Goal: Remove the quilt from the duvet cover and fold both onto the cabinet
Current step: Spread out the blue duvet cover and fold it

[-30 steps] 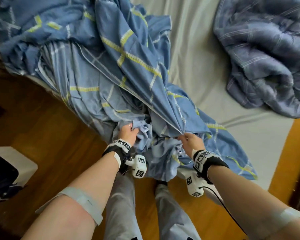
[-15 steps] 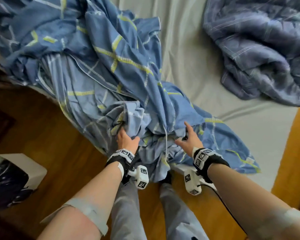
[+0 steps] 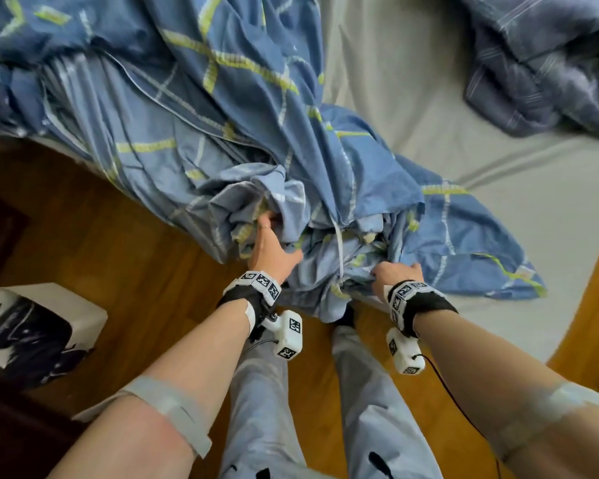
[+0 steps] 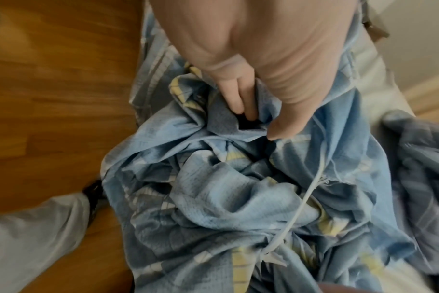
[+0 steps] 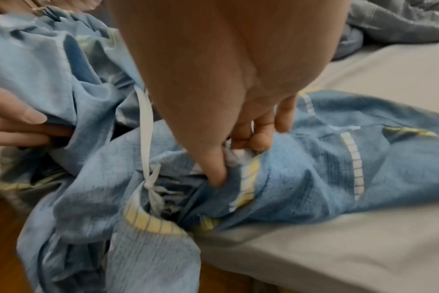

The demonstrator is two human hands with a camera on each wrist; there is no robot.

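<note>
Bunched duvet cover (image 3: 194, 140) crowds the bed's (image 3: 412, 140) near edge; bare sheet lies open between it and the quilt (image 3: 547, 60).

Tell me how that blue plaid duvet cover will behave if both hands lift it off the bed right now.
The duvet cover looks thin and floppy: it bunches into deep folds where the left hand and right hand grip it, so it will likely sag and trail. Part already hangs over the bed edge, so it may slide floorward. The white tie could snag.
</note>
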